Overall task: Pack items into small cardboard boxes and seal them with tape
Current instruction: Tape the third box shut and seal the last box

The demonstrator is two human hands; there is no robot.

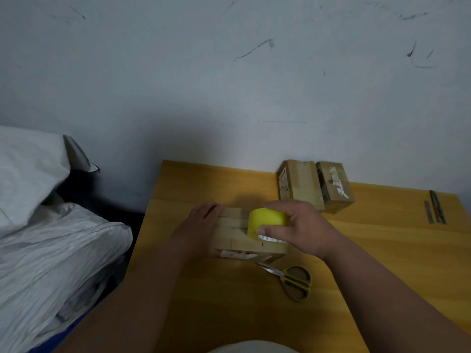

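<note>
At nine o'clock, off the worktop's (204,301) edge, lies a heap of white bedding (51,238) with a pillow (28,164) on top. My left hand (201,222) lies flat on the left side of the box (237,240), fingers (212,207) straight and together, pressing the cardboard down. The box sits at the centre of the yellow worktop, its flaps closed, a white label (235,255) on the side facing me. My right hand (300,225) holds the yellow tape roll (266,221) on the box's right half: my fingers curl over the roll from twelve o'clock and my thumb (272,230) clamps its near face. A glossy strip of tape (270,239) shows under the roll, on the box's top. At five o'clock from the box, just beside its near right corner, lie scissors (290,278) with yellow-grey handles, blades together and pointing at ten o'clock toward the box. At one o'clock, near the wall (229,85), two more boxes stand touching side by side: the taped box (300,184) on the left and the torn-label box (336,187) on the right. At three o'clock, well apart from everything, a metal hinge (435,207) is set into the worktop. The wall is grey and bears dark scuffs.
</note>
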